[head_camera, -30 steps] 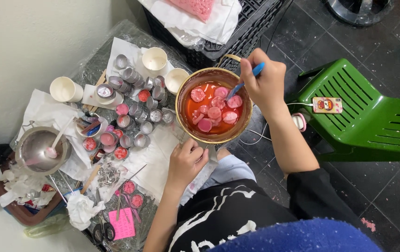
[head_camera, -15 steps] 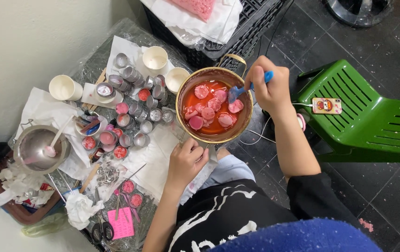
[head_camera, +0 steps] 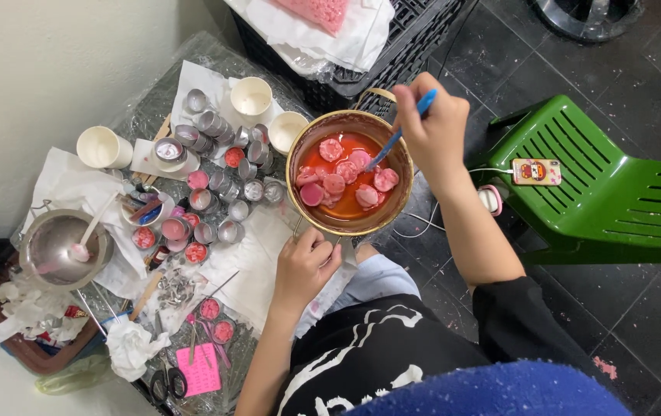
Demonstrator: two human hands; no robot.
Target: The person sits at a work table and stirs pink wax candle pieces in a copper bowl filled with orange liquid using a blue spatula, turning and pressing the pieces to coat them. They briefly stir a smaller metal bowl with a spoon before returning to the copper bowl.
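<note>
A round metal pot [head_camera: 297,154] holds orange-red liquid with several pink discs [head_camera: 333,183] floating in it. My right hand [head_camera: 432,127] grips a blue-handled stirrer [head_camera: 401,131] whose tip dips into the liquid at the pot's right side. My left hand [head_camera: 306,266] is closed on the pot's handle at its near edge, just below the rim. Left of the pot stand several small round metal tins [head_camera: 221,185], some filled with pink or red wax.
Three white cups [head_camera: 252,98] sit beyond the tins. A steel bowl [head_camera: 51,250] with a spoon lies far left among crumpled tissues. Scissors and a pink card [head_camera: 195,370] lie near the front. A green plastic stool [head_camera: 615,192] carrying a phone stands at right.
My right hand has drawn the stirrer toward the pot's right rim and lifted slightly. The discs have drifted in the liquid. My left hand has closed on the pot's handle.
</note>
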